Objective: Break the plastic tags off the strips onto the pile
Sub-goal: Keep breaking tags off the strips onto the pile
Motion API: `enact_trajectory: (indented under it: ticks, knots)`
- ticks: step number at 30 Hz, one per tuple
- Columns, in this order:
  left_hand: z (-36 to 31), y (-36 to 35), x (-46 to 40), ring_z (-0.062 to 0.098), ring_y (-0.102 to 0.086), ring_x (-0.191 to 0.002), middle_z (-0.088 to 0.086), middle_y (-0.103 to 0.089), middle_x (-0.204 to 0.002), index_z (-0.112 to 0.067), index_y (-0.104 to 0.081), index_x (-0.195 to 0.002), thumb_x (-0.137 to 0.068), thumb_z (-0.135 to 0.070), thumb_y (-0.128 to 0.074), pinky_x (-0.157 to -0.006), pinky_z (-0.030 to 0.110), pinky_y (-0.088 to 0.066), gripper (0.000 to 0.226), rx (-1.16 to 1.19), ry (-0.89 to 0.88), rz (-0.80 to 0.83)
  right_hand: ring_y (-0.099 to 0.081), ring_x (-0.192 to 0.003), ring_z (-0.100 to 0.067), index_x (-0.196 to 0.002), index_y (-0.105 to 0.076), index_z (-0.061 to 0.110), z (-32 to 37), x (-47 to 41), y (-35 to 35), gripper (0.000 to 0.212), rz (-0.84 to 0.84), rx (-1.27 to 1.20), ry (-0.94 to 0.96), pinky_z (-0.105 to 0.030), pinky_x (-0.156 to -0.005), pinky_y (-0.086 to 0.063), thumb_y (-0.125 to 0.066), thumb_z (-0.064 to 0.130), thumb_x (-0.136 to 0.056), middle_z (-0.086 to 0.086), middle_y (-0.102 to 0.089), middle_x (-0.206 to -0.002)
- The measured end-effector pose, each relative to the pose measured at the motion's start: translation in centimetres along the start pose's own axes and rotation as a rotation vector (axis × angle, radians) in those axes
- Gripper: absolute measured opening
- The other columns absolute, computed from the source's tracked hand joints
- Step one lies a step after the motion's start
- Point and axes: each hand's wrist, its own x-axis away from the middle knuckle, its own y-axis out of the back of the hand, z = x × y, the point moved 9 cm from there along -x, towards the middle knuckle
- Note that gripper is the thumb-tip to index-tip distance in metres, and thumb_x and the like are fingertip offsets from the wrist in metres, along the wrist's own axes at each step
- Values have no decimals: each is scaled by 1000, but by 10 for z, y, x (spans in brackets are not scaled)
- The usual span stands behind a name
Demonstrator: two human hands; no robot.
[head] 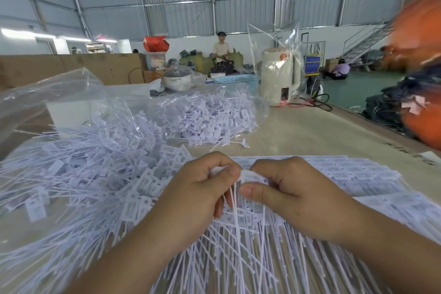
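Both hands mid-snap: left hand (200, 188) and right hand (284, 193) each pinch the same white tag (248, 175) at the strip end, fingers clamped on it, just above the strips (358, 174) fanned on the table (310, 131). Big loose pile (95, 162) to the left already, but plenty of strips left w/ tags on, so I'd guess roughly halfway, can't tell exactly.

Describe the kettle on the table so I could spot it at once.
Follow the wooden table to its far end, right of the bagged heap of loose tags. The cream electric kettle stands upright there, the one tall thing, wrapped in a clear plastic bag.
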Motion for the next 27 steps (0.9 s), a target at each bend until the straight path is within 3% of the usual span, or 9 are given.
enact_trajectory:
  ticks: [4, 10, 15, 17, 19, 20, 23, 27]
  knots:
    - [1, 4, 1, 11, -43, -39, -2, -53, -46, -31, -70, -73, -91, -31, -57, -42, 20, -34, 22, 91, -3, -113, -38, -47, -13, -64, -38, 24, 8, 0, 4, 48, -96, 138, -18, -30, -46, -26, -39, 67, -84, 5, -38, -48]
    - [4, 3, 5, 12, -42, -38, 6, -55, -52, -22, -71, -69, -93, -23, -59, -37, 21, -32, 27, 256, 0, -244, -34, -45, -11, -62, -27, 30, 20, 3, 10, 42, -252, 228, -18, -32, -44, -26, -45, 52, -93, 9, -31, -49]
    - [16, 15, 4, 11, -41, -39, 7, -56, -57, -21, -75, -74, -94, -17, -56, -38, 21, -35, 28, 446, 60, -314, -33, -41, -14, -61, -31, 22, 7, 5, 32, 46, -384, 85, -77, -33, -43, -30, -43, 53, -92, 7, -31, -46]
    - [14, 21, 1, 12, -42, -40, 9, -57, -59, -23, -75, -77, -95, -19, -56, -38, 20, -34, 27, 394, 55, -286, -32, -42, -13, -63, -34, 21, 4, 3, 36, 45, -324, 32, -56, -31, -43, -28, -39, 59, -87, 6, -31, -47]
    - [11, 18, -1, 13, -43, -40, 9, -58, -59, -26, -75, -84, -95, -23, -56, -38, 20, -33, 22, 282, 38, -225, -39, -44, -10, -76, -45, 25, 4, 1, 30, 39, -212, 9, -24, -23, -45, -27, -40, 61, -87, 7, -40, -50]
    - [10, 13, -1, 13, -43, -40, 7, -57, -56, -29, -75, -86, -95, -24, -56, -37, 20, -33, 22, 244, 25, -187, -44, -45, -8, -92, -51, 27, 4, 1, 25, 37, -155, 5, -14, -19, -46, -27, -41, 61, -88, 9, -45, -51]
    - [8, -3, 0, 13, -42, -39, 1, -50, -45, -35, -74, -87, -95, -26, -53, -39, 20, -32, 24, 170, 7, -80, -49, -49, -5, -130, -37, 33, 9, 1, 9, 45, -24, 31, 31, -19, -47, -31, -44, 58, -93, 4, -55, -59]
    - [6, -21, 3, 13, -47, -41, 1, -54, -49, -29, -75, -88, -88, -27, -58, -40, 21, -34, 17, 229, 22, 89, -56, -61, -1, -139, -25, 35, 13, 1, 1, 60, 39, 47, 62, -26, -58, -45, -37, 65, -89, 6, -62, -70]
